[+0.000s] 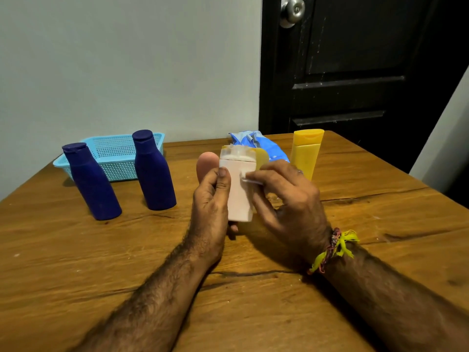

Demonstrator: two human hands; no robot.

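Observation:
My left hand (212, 196) grips a pale pink bottle (239, 196) upright above the middle of the wooden table (380, 224), thumb on its front. The bottle's cap end is up and looks whitish. My right hand (286, 199) pinches a small white piece, a wipe or pad (250, 178), against the bottle's upper right side. A thread bracelet is tied round my right wrist. Behind the bottle a pink rounded shape (206, 161) and a yellow one (262, 157) are partly hidden.
Two dark blue bottles (92, 184) (153, 171) stand at the left, in front of a light blue plastic basket (114, 153). A yellow tube (305, 151) stands on its cap at the back right, next to a blue packet (266, 146). A black door is behind.

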